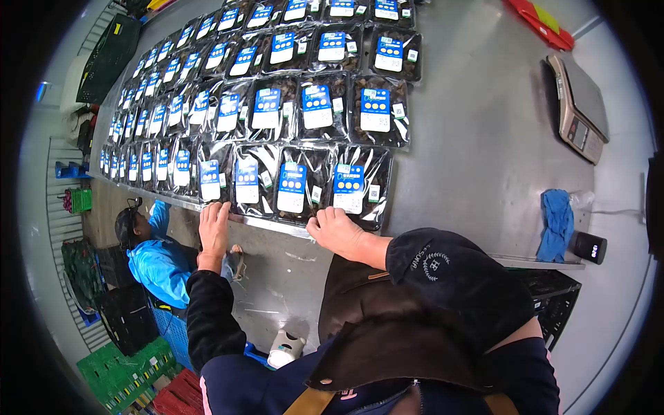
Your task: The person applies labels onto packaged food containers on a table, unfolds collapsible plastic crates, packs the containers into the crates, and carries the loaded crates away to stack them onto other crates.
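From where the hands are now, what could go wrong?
The front packs sit close to the edge of the table, by the left hand and right hand; a nudge might tip one off. The co-worker is low beside that edge, so a falling pack could hit them. Packs lie tightly side by side, so shifting one may drag its neighbours.

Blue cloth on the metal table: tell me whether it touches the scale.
Apart. The head view shows a plain gap between the blue cloth and the scale, with the cloth lower in the picture.
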The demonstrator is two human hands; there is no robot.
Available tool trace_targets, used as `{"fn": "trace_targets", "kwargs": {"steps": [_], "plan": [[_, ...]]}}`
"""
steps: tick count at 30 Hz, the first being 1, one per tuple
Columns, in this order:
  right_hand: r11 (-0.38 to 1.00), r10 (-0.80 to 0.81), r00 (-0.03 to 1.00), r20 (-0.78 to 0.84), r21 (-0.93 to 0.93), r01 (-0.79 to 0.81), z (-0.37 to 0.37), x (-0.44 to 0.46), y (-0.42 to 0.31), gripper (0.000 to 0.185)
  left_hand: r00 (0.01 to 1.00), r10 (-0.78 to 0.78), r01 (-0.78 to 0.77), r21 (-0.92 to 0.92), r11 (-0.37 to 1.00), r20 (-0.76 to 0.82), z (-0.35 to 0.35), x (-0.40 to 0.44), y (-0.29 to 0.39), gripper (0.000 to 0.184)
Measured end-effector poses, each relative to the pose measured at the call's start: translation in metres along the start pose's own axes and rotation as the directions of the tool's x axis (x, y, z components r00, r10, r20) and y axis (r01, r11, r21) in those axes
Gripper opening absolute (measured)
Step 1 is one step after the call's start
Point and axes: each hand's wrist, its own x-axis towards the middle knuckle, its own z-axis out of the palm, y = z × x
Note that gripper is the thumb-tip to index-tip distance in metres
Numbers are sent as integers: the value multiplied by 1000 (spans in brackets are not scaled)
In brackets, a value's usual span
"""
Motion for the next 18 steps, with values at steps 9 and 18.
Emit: {"fn": "trace_targets", "kwargs": {"steps": [9, 18], "plan": [[977, 111, 993, 27, 178, -114, -10, 7, 16, 12, 986, 164, -164, -11, 986, 9, -1, 16, -3, 40], [893, 227, 920, -319, 445, -66, -38, 6, 52, 11, 975, 211, -221, -186, 957, -72, 17, 16, -9, 31]]}}
